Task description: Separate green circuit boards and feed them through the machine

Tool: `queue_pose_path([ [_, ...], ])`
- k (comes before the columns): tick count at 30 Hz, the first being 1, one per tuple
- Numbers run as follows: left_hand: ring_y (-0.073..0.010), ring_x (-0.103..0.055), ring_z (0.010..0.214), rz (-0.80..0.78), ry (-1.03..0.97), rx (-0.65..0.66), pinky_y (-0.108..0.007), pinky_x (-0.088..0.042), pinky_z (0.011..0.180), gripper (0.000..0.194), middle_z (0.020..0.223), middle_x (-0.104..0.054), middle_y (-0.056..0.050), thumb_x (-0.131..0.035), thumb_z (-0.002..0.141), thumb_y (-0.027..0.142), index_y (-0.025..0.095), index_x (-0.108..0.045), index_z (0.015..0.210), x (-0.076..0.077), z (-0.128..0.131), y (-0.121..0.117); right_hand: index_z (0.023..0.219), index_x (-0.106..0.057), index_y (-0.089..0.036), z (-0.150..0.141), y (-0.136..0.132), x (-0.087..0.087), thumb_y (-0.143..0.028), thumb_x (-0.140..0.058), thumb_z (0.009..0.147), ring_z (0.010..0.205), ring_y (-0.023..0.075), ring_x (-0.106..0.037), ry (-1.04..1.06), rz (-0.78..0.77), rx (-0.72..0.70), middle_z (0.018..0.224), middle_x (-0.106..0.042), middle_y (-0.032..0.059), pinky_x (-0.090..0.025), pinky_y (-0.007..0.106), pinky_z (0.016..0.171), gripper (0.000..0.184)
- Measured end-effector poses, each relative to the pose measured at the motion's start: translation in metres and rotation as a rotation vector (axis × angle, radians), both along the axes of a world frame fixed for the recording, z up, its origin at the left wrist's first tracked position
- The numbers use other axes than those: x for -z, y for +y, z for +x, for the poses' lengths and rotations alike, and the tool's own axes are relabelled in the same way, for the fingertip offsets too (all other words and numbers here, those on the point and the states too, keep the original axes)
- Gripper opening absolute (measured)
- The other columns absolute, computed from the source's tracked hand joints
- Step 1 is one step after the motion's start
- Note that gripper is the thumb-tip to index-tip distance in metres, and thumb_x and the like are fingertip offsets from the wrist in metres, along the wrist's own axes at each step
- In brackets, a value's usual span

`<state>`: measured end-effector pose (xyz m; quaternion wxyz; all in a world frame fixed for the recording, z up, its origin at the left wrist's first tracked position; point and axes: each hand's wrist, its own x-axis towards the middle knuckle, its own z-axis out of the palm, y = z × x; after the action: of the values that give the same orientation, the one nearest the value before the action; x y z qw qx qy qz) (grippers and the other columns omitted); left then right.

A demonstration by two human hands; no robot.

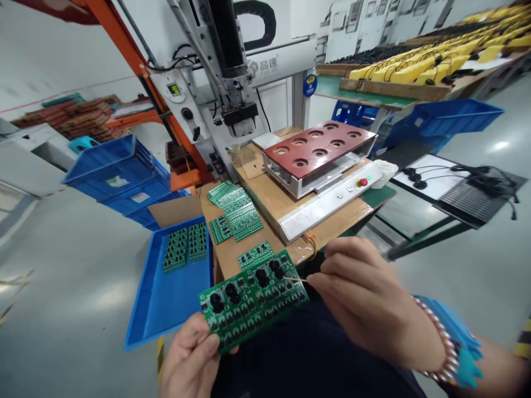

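My left hand [194, 354] grips a green circuit board [253, 318] by its lower left corner, thumb on top. Black coils or round components line the board's upper half, and rows of small dark parts run below them. Between the thumb and fingers of my right hand [365, 298] is a thin pale stick [294, 279], like a toothpick. Its tip is at the rightmost black component. Just beyond the held board, a smaller circuit board [255, 255] lies on the bench. More green boards [240, 210] are spread and overlapped farther back.
A blue tray [145, 315] with several boards stands at the left, near stacked blue crates [112, 171]. Ahead is a machine with a red fixture plate [319, 145] and a control bar [327, 202] with buttons. A side table [431, 193] at the right bears black cables.
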<state>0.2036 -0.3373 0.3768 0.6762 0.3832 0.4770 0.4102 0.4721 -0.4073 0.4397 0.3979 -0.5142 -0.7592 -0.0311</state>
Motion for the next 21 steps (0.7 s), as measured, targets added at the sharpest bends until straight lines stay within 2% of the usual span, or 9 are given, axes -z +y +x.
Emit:
queue_pose_path([
  [13, -0.0173, -0.057, 0.06, 0.025, -0.013, 0.032, -0.026, -0.05, 0.053, 0.012, 0.06, -0.06, -0.001, -0.077, 0.061, 0.027, 0.02, -0.068, 0.062, 0.0026, -0.0004, -0.001, 0.092, -0.062, -0.012, 0.0042, -0.0015, 0.002, -0.003, -0.056, 0.077, 0.086, 0.0177, -0.044, 0.009, 0.027, 0.026, 0.077, -0.056, 0.005, -0.039, 0.038, 0.077, 0.018],
  [18, -0.0207, -0.06, 0.065, 0.016, -0.009, 0.037, -0.03, -0.051, 0.055, 0.015, 0.064, -0.063, -0.004, -0.079, 0.058, 0.03, 0.019, -0.07, 0.066, 0.0029, -0.0007, -0.0021, 0.091, -0.063, -0.012, 0.0005, 0.0029, 0.001, -0.003, -0.055, 0.078, 0.086, 0.0172, -0.045, 0.002, 0.019, 0.024, 0.076, -0.056, 0.005, -0.039, 0.038, 0.079, 0.018],
  [21, -0.0216, -0.06, 0.065, 0.005, -0.005, 0.029, -0.031, -0.052, 0.056, 0.014, 0.062, -0.061, -0.004, -0.079, 0.059, 0.029, 0.019, -0.069, 0.061, 0.0015, -0.0002, -0.0028, 0.09, -0.063, -0.011, -0.0018, 0.0039, 0.001, -0.003, -0.054, 0.078, 0.086, 0.0171, -0.045, 0.005, 0.023, 0.014, 0.075, -0.056, 0.0047, -0.039, 0.038, 0.08, 0.017],
])
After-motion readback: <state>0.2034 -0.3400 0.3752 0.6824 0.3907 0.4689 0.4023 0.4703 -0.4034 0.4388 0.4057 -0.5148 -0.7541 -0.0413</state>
